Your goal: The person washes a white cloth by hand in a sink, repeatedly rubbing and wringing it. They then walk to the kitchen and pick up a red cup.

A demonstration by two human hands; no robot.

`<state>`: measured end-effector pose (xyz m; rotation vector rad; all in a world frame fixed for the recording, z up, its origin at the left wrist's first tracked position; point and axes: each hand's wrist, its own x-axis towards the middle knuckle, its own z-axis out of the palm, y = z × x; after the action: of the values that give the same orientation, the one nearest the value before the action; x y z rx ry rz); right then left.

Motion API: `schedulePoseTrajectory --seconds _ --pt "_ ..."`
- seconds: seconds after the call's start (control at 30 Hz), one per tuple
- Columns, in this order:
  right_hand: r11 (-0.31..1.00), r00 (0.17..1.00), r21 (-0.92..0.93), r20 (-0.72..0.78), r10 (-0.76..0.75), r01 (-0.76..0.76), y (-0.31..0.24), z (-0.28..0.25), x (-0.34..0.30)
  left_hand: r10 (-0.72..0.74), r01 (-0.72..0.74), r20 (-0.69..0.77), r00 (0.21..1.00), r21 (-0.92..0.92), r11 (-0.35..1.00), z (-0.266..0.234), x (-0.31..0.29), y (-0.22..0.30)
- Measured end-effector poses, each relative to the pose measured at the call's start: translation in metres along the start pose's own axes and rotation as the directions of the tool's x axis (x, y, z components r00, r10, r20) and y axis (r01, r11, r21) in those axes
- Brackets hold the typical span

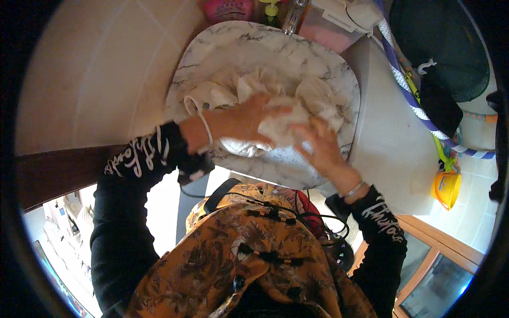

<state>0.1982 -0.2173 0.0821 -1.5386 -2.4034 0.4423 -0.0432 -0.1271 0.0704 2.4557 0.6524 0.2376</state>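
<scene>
A bundle of wet white cloth [220,95] lies crumpled in a marble-patterned basin [270,40], with whitish, foamy water [289,156] along its near side. My left hand [249,119] comes in from the left, a white band on its wrist, and its fingers curl over a bunched part of the cloth. From the right, my right hand [322,151] meets the same bunch, slightly smeared by motion. The bunch sits between both hands, and some fingertips are hidden in its folds. More cloth [321,98] is heaped at the basin's right side.
Behind the basin stand a pink package [228,9], a green pump bottle [271,11], a metal tap [293,18] and a clear box with pink contents [328,32]. A purple-and-white hose [405,87] and a yellow toy bucket [446,190] hang at the right. Tiled wall borders the left.
</scene>
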Motion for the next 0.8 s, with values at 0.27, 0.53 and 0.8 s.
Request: schedulePoseTrajectory --seconds 0.27,0.53,0.8 --pt "0.970 1.000 -0.243 -0.010 0.005 -0.007 0.036 0.049 -0.004 -0.190 0.193 -0.035 0.981 0.243 0.951 0.041 0.036 -0.002" --pt "0.995 0.998 0.082 -0.024 0.056 -0.054 0.081 0.038 0.048 -0.305 0.313 -0.126 0.944 0.056 0.948 0.040 0.074 -0.041" --pt "0.917 0.933 0.173 0.058 0.355 -0.359 0.104 0.041 0.089 -0.329 0.357 -0.263 0.907 0.064 0.932 0.041 0.108 -0.074"
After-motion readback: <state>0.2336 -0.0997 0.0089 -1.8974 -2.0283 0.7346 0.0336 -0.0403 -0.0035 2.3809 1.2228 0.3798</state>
